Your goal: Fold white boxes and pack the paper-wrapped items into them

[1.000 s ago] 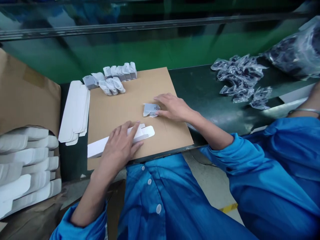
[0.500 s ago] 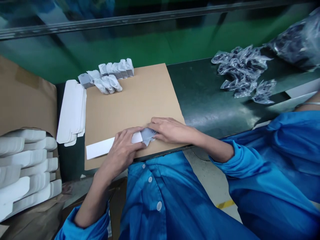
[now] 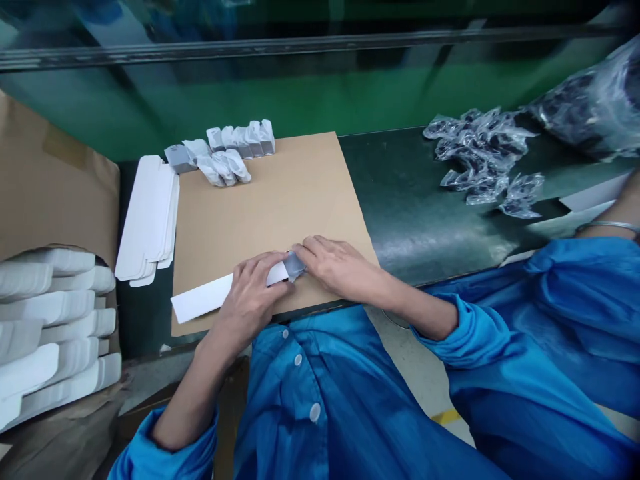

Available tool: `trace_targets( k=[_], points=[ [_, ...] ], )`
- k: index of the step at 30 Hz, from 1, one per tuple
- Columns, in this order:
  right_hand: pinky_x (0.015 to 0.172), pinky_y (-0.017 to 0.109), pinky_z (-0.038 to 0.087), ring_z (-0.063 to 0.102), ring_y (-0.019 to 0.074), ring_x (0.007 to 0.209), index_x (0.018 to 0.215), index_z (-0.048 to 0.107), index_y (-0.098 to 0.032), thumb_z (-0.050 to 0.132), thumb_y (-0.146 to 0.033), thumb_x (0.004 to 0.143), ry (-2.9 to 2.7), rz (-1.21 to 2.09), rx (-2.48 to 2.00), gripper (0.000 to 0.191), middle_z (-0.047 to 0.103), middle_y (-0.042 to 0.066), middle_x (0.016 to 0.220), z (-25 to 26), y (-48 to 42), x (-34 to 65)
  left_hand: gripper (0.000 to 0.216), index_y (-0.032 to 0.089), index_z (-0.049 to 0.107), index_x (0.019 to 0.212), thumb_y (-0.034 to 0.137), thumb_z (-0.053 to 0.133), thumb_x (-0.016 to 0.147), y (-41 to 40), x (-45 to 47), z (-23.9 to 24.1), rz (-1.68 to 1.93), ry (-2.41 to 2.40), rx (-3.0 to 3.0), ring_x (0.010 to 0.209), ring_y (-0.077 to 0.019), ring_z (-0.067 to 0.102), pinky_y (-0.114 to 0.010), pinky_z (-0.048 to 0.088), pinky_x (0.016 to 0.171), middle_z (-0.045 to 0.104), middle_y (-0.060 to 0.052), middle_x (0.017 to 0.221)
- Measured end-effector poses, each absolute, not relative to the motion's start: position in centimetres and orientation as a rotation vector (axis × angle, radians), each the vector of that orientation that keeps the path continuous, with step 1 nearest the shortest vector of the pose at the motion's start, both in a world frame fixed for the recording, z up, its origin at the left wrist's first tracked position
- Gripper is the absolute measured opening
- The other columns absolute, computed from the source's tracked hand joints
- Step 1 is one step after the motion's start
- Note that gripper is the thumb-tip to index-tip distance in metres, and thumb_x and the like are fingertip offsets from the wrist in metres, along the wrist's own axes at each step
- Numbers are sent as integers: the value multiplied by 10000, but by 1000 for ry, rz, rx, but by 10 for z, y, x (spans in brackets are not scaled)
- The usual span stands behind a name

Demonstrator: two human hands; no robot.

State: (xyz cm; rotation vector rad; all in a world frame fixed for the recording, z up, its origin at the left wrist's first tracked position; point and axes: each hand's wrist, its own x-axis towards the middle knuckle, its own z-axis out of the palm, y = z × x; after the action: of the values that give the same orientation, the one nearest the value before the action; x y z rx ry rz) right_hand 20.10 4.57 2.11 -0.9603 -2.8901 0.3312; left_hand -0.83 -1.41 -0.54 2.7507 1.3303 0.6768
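Observation:
A long white box [image 3: 203,298] lies slantwise near the front edge of a brown cardboard sheet [image 3: 310,193]. My left hand [image 3: 257,287] is wrapped round its right part, thumb in front and fingers on top. At the box's right end, a grey packet in a thin translucent bag [image 3: 294,265] sticks out a little. My right hand [image 3: 337,267] has its fingers closed on the outer end of this packet. Its inner part is hidden in the box. Similar bagged grey packets [image 3: 240,140] stand in a row at the back of the sheet, with several more lying before them.
Flat white cartons [image 3: 145,227] are stacked left of the sheet. A brown carton [image 3: 60,180] at far left holds many folded white boxes [image 3: 45,313]. Dark parts in clear bags [image 3: 480,153] lie at right, before a large plastic bag [image 3: 595,100]. A co-worker's blue sleeve [image 3: 590,287] is close at right.
The bagged packet has gone further into the white box, so less of it shows. My right hand has moved slightly left with it, while my left hand keeps its hold.

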Motion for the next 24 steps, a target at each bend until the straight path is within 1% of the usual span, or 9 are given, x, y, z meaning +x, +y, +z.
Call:
trace_targets(
  k=[3,6,8,12,15,17,21,23,24],
  points=[
    [821,414,543,594,251,1008,1251,524,-111,480,-137,948,-2656,564,-1027,308,611,147,1119,10,40,193,192,222,700,876,107,547,900,-13,-8,-6,739,1362,2746,1214,-289,498,-460,447,955,522,-112,1337],
    [908,399,535,600,193,1011,1368,444,-196,604,-116,863,-2225,931,-1060,536,611,89,1158,-2,38,187,210,231,676,967,84,545,894,-13,-8,-8,748,1366,2755,1225,-279,504,-452,466,958,512,-111,1348],
    [907,378,544,610,157,948,1383,436,-209,594,-78,833,-2014,1175,-1044,586,611,70,1150,-7,40,184,242,237,649,1031,71,545,890,-13,-7,-9,771,1364,2740,1221,-268,519,-444,485,961,513,-111,1344],
    [874,343,576,634,109,838,1406,390,-161,506,-97,870,-1658,1594,-1026,552,587,110,1207,-5,45,183,227,218,599,1078,115,606,876,-14,-4,-9,967,1510,2548,1235,-257,540,-416,531,965,526,-125,1303],
    [947,364,557,649,135,973,1396,405,-177,477,-126,897,-1568,1605,-1048,507,576,131,1287,0,41,182,284,219,570,1126,119,627,866,-14,-2,-8,1053,1557,2502,1266,-252,537,-414,531,1001,533,-124,1307],
    [988,388,541,633,162,1094,1425,373,-203,462,-139,914,-1587,1572,-1043,523,552,139,1352,4,33,179,326,229,557,1167,120,627,868,-13,-1,-11,1091,1577,2517,1268,-252,543,-425,525,1019,527,-122,1332],
    [1106,451,450,509,214,1313,1470,344,-229,443,-151,916,-1744,1299,-1103,568,474,135,1456,7,16,166,405,260,532,1266,117,589,892,-12,6,-22,1083,1599,2549,1303,-264,525,-427,516,1024,496,-126,1399],
    [1140,448,409,460,219,1360,1465,375,-234,459,-158,906,-1784,1204,-1112,570,466,120,1470,4,15,161,456,276,493,1333,106,544,913,-12,16,-25,1076,1612,2532,1333,-266,501,-434,498,1043,466,-133,1436],
    [1121,436,430,488,220,1333,1456,390,-231,478,-171,902,-1760,1201,-1115,565,480,121,1455,2,17,159,482,275,465,1368,100,521,922,-12,22,-23,1077,1605,2522,1345,-265,491,-435,487,1055,446,-141,1457]
  ],
)
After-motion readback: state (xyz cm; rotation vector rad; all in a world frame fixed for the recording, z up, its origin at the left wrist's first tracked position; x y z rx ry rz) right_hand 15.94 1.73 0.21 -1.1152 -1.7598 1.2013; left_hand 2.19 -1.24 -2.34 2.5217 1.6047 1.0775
